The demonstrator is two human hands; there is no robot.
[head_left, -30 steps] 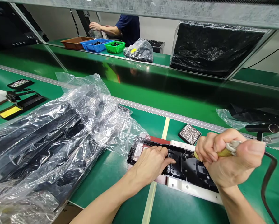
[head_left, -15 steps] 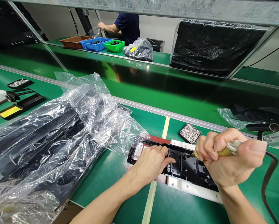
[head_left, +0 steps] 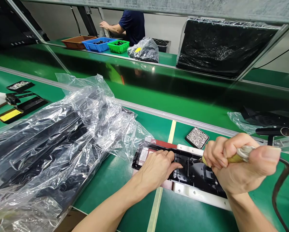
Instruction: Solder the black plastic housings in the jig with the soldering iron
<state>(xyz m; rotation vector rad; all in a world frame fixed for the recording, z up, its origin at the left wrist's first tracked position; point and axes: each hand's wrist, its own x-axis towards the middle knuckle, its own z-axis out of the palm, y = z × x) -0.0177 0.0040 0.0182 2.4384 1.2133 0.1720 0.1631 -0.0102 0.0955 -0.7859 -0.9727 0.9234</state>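
Observation:
A long black plastic housing lies in a fixture with white rails and a reddish base. My left hand rests on its left part, fingers curled down on it and thumb reaching inside. In my right fist is an electric screwdriver with a yellow, wrapped-looking handle, held tilted. Its tip points down into the housing, right of my left thumb; whether it sits on a screw is too small to tell. Behind the fixture stands a small black tray of screws.
Plastic-wrapped black parts cover the left of the bench. A dark cable hangs at right, near a black tube-shaped holder. Brown, blue and green bins line the far shelf. A co-worker stands behind it.
My right hand and the screwdriver have shifted very slightly to the right. My left hand and the housing look the same. The co-worker's hand has moved a little.

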